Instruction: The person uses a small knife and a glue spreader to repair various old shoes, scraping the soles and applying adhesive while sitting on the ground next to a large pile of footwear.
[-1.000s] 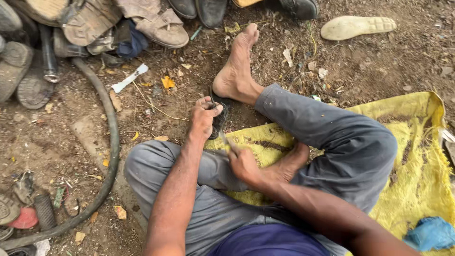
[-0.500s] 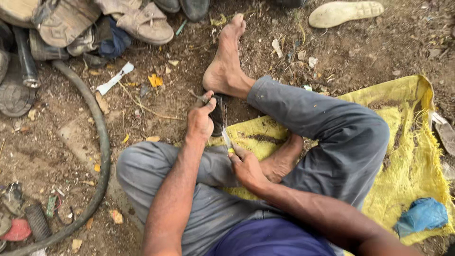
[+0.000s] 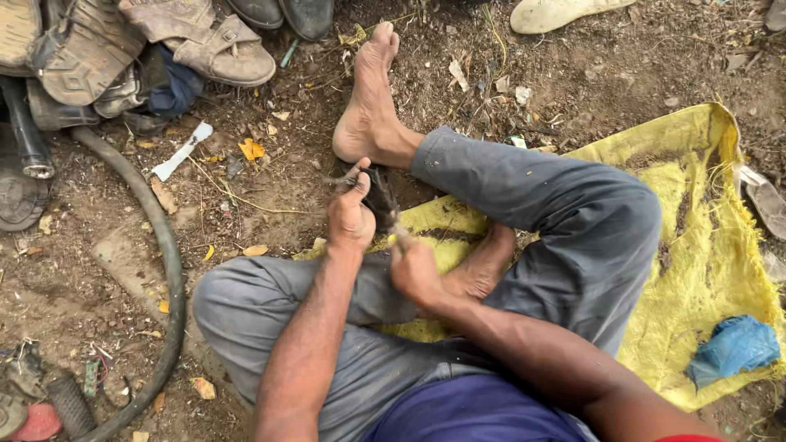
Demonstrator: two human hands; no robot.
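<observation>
I sit cross-legged on a yellow woven sack (image 3: 704, 237) on bare dirt, in grey trousers. My left hand (image 3: 350, 214) pinches a small dark piece of sole or rubber (image 3: 379, 196) just below my outstretched bare foot (image 3: 370, 98). My right hand (image 3: 413, 268) is closed around a thin tool whose tip (image 3: 394, 235) reaches up to the dark piece. The tool's handle is hidden in the fist. My other foot (image 3: 483, 266) is tucked under my knee, right beside the right hand.
A heap of worn shoes and sandals (image 3: 205, 41) lies at the top left. A dark rubber hose (image 3: 168, 270) curves down the left side. A pale sole (image 3: 557, 12) lies at the top, a blue cloth (image 3: 733, 348) on the sack at the right. Scraps litter the dirt.
Both hands stay on the dark piece; the right hand has shifted slightly up and closer to the left hand. The view has drifted, so everything sits a little lower in frame.
</observation>
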